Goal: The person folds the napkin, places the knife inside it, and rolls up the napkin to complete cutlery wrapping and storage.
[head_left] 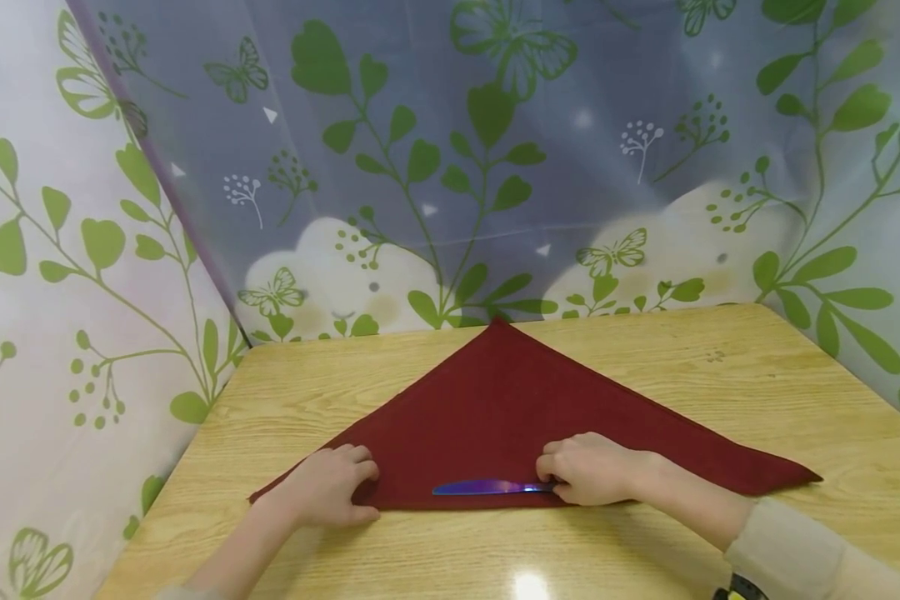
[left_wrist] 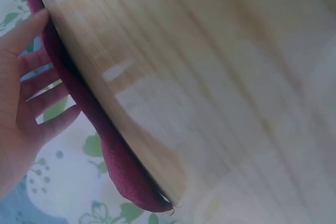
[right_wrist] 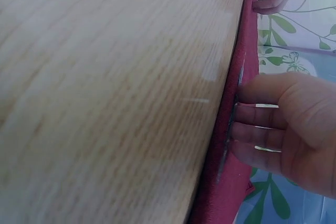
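Observation:
A dark red cloth napkin [head_left: 487,400] lies folded into a wide triangle, its peak pointing away and its long folded edge toward me. Along that near edge lies a table knife [head_left: 480,487] with a shiny blue-purple blade pointing left. My right hand [head_left: 592,469] pinches the knife at its right end, covering the handle, with the fingertips down at the cloth. On the left part of the napkin rests my left hand [head_left: 333,486], its fingers loosely bent and the thumb at the near edge. The left wrist view shows those fingers touching the cloth [left_wrist: 86,100].
A light wood-grain table [head_left: 435,554] carries the napkin. Behind it hangs a blue-grey curtain [head_left: 420,167] with leaf and butterfly prints, and a similar white one [head_left: 45,292] is on the left. The napkin's right corner [head_left: 795,475] reaches past my right forearm.

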The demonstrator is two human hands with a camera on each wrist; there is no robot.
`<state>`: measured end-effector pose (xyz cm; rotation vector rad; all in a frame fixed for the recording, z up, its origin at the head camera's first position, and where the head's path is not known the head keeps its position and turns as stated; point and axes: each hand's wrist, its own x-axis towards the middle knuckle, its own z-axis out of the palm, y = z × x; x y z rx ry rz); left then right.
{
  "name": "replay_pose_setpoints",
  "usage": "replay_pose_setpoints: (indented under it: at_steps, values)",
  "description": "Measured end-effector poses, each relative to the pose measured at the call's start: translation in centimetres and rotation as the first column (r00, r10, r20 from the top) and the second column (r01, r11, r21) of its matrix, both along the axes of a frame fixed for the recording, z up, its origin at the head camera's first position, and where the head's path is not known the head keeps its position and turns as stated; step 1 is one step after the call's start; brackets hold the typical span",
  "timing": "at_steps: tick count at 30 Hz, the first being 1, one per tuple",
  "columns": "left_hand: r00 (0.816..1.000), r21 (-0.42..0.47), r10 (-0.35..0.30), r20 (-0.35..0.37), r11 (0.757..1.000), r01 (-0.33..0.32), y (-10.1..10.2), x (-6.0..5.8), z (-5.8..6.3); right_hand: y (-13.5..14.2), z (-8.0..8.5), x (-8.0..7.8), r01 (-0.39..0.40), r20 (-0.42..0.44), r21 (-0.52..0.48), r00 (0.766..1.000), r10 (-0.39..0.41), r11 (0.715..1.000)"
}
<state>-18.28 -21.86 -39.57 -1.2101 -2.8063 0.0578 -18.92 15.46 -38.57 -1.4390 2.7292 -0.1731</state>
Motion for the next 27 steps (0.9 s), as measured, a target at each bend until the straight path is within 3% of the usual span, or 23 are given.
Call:
replay_pose_setpoints:
  at_steps: [12, 27]
  values:
    - [1.0, -0.001, 0.002, -0.025, 1.0, -0.002, -0.1, 0.29, 0.09, -0.05, -0.14, -0.1, -0.025, -0.008, -0.004, 1.0, 0.025, 1.0]
    - [0.996, 0.007, -0.057, -0.074, 0.998, 0.058, -0.43, 0.36, -0.25, 0.08, -0.16, 0.06, -0.042, -0.019, -0.023, 0.999, 0.042, 0.999]
